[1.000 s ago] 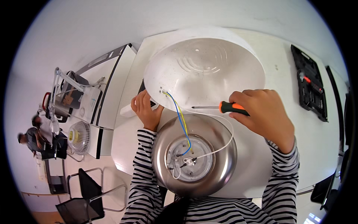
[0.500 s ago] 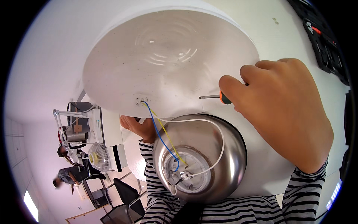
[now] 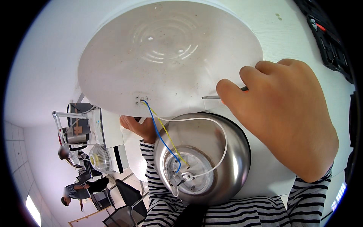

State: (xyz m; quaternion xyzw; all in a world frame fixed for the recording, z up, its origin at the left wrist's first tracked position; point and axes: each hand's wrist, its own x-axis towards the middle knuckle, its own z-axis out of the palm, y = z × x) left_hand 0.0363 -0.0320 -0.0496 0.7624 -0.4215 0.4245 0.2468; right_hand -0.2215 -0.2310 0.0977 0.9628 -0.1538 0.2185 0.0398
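Right grip (image 3: pixel 280 115) curled round a screwdriver (image 3: pixel 210 97), I have its shaft pointing left over the white dish (image 3: pixel 113 64); my left grip (image 3: pixel 143 128), nearer the blue wire (image 3: pixel 162 141), is partly hidden, so I cannot tell what it pinches.

Pale walls (image 3: pixel 45 85), a white table (image 3: pixel 289 43), a black chair (image 3: pixel 130 195) and, lower left, a bright rectangular light (image 3: pixel 33 210).

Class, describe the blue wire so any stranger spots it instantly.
Find the large pale shell beyond the round metal base. Between them, left of centre, runs the blue wire, set apart by colour from the yellow wire and white cable.
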